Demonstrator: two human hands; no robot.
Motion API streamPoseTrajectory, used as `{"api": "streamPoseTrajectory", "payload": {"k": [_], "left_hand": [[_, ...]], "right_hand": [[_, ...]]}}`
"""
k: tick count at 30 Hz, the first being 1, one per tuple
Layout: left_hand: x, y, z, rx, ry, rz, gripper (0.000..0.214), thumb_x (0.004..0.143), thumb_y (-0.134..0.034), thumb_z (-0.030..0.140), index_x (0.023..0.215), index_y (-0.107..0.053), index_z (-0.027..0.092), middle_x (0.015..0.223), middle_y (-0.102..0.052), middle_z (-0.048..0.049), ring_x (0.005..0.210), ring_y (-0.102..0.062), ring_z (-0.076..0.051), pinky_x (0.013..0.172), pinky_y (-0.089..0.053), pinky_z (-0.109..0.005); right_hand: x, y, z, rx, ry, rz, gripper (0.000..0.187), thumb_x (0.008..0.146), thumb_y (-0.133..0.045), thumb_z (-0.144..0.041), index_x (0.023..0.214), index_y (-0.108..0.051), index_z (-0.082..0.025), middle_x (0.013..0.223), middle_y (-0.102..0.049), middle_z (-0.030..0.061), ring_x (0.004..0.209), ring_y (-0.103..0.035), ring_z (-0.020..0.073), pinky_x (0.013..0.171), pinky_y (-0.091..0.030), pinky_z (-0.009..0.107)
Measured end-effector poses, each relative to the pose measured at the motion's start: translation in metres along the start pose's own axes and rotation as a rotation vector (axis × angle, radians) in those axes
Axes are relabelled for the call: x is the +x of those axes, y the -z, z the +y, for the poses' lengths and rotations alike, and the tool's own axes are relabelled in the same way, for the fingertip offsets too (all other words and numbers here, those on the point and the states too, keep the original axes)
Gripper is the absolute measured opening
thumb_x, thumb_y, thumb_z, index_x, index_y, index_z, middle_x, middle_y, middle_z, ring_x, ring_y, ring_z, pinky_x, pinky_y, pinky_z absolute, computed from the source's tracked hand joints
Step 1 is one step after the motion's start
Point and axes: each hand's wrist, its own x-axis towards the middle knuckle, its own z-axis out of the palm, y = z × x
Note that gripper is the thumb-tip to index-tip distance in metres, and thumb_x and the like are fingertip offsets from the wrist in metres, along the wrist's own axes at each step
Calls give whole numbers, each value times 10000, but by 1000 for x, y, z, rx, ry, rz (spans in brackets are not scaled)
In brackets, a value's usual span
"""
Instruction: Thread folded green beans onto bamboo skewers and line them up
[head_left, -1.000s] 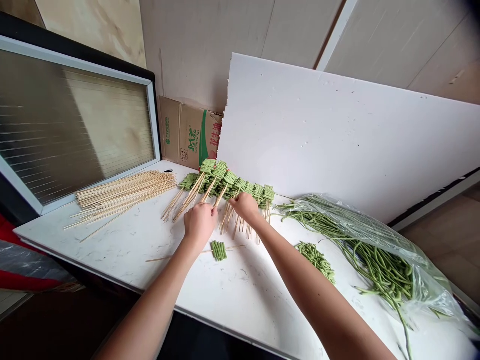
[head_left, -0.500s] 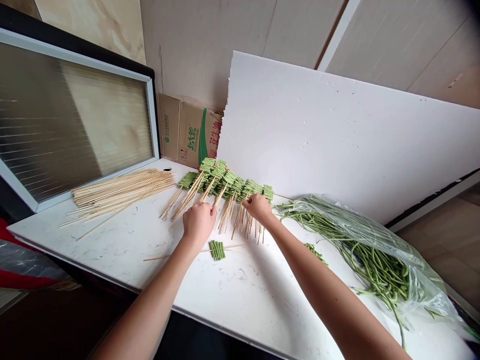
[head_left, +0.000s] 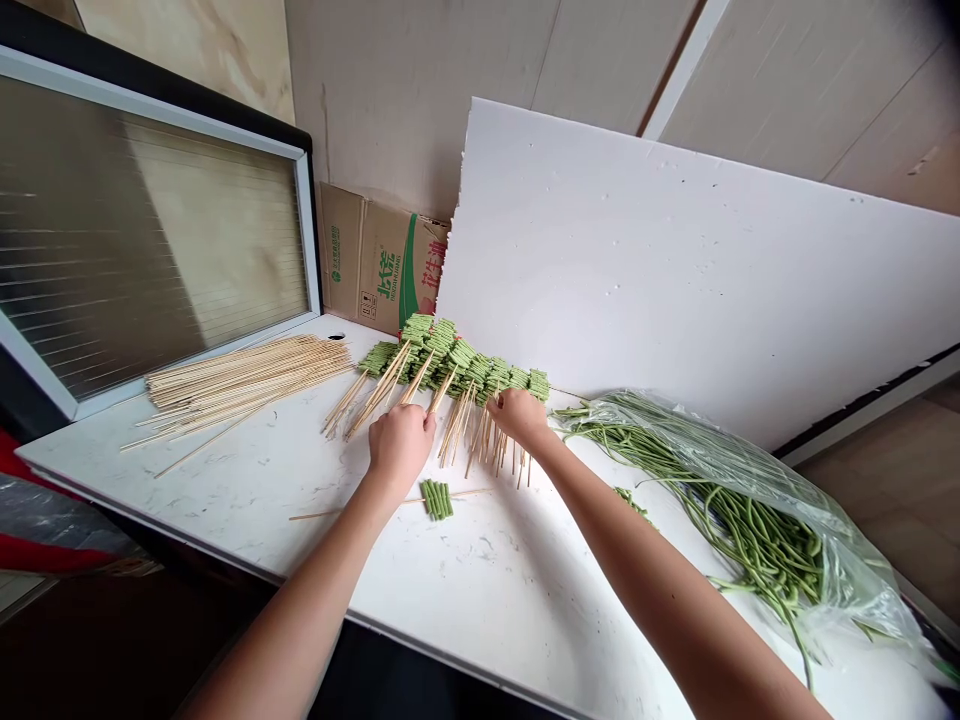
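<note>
A row of green-bean skewers [head_left: 457, 365] lies against the foot of a white foam board [head_left: 675, 270] on the white marble table [head_left: 480, 570]. My left hand [head_left: 400, 445] is closed round the stick end of one skewer near the row's middle. My right hand [head_left: 517, 415] rests on the sticks at the row's right end, fingers curled down over them. One single skewer with a few bean pieces [head_left: 436, 498] lies on the table just below my left hand.
A pile of bare bamboo sticks [head_left: 244, 380] lies at the left, beside a glass-fronted frame [head_left: 142, 240]. A clear plastic bag of long green beans [head_left: 750, 500] lies at the right, cut bean pieces [head_left: 634, 503] beside it. A cardboard box [head_left: 379, 265] stands behind.
My right hand has slid right along the row of skewers, from its middle to its right end. My left hand has stayed on its stick.
</note>
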Motion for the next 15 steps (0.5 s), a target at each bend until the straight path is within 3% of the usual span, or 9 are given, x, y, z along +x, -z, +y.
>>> {"api": "streamPoseTrajectory", "payload": {"k": [4, 8, 12, 15], "left_hand": [[-1, -1, 1, -12, -17, 31, 418, 1069, -492, 398, 850, -775, 182, 886, -784, -136, 793, -717, -248, 654, -374, -314], [0, -5, 1, -89, -16, 62, 422, 1065, -498, 405, 832, -774, 186, 890, -793, -120, 774, -693, -227, 632, -338, -307], [0, -8, 0, -183, -21, 86, 381, 1038, -551, 414, 807, -771, 205, 866, -796, -96, 769, -681, -224, 639, -347, -304], [2, -10, 0, -229, -17, 90, 358, 1022, -575, 417, 811, -775, 208, 885, -803, -95, 787, -684, -221, 651, -362, -296]], "right_hand": [[-5, 5, -18, 229, 51, 65, 426, 1035, -506, -367, 701, -679, -166, 624, -597, 40, 544, -469, 139, 555, -291, 270], [-2, 7, -48, 535, 112, -98, 545, 1059, -494, -505, 751, -764, -145, 548, -534, -9, 521, -446, 121, 562, -325, 250], [7, 1, -71, 596, 91, -148, 489, 987, -629, -526, 712, -765, -144, 481, -431, -52, 504, -407, 108, 546, -307, 242], [11, -6, -75, 589, 55, -146, 416, 987, -612, -384, 659, -721, -153, 460, -382, -62, 488, -363, 106, 529, -280, 248]]}}
